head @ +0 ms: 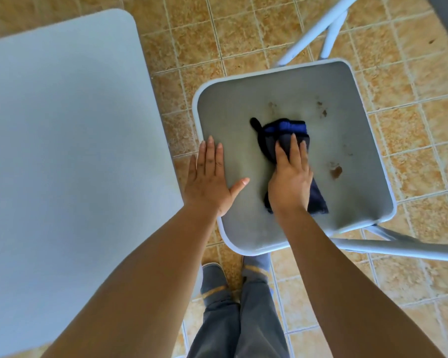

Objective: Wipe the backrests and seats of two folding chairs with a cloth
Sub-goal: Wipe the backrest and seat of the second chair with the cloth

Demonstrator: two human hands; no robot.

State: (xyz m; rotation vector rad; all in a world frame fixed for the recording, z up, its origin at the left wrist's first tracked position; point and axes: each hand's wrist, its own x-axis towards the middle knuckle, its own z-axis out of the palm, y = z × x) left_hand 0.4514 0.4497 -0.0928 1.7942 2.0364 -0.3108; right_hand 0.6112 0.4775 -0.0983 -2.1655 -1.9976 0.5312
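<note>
A grey folding-chair seat [347, 140] with a pale rim fills the middle right of the head view. It carries brown dirt spots, the largest near its right side. A dark cloth with a blue stripe [282, 129] lies on the seat's middle. My right hand [291, 177] presses flat on the cloth, fingers over its near half. My left hand [210, 177] rests flat on the seat's left edge, fingers apart, holding nothing. The chair's backrest is not visible.
A large pale grey table top [62, 151] fills the left, its edge close beside the chair. White chair legs [329, 29] stand beyond the seat, and a grey frame tube [398, 246] runs out to the right. Tan floor tiles [411, 73] surround everything. My feet [212, 277] stand below the seat.
</note>
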